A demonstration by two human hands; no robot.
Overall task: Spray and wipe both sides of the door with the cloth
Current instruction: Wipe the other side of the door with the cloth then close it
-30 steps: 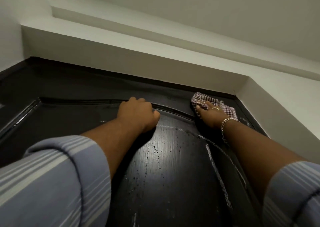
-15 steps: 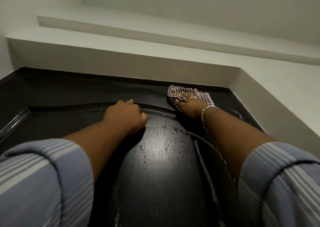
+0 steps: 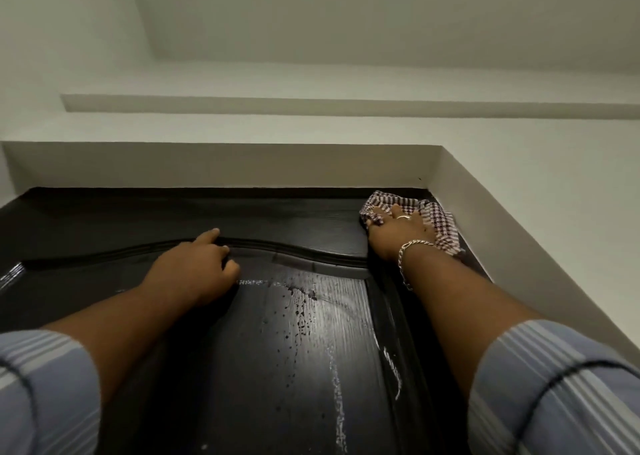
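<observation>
Pale plaster wall (image 3: 311, 38) rises over the doorway, its recess (image 3: 221, 165) boxing in the top of a dark wood-grain door (image 3: 277, 368) that fills the lower view.

High in the door's top right corner, the right hand (image 3: 398, 232) lies with fingers spread flat on a checked cloth (image 3: 440, 222), pressing it against the wood right under the frame. A chain bracelet (image 3: 407, 257) hangs at that wrist and a ring (image 3: 402, 217) shows on one finger. Half a second ago the cloth sat further in from the corner, nearer the middle of the top rail; it has now swept outward until it nearly touches the side of the recess. The view has tilted upward too, showing more wall.

The left hand (image 3: 199, 267) holds nothing. Its fingers are loosely curled, the knuckles resting on the raised curved moulding (image 3: 298, 252), one finger stretched along the ridge, where before it sat as a tighter fist. It looks to me like a steadying brace rather than part of the work. The two hands are well apart.

Below the moulding, spray droplets and runs (image 3: 301, 302) bead on the central panel, with pale streaks (image 3: 337, 395) further down. So I judge the top rail is nearly covered, while the panel below awaits the cloth. No spray bottle is in sight, and the door's other side cannot be seen.
</observation>
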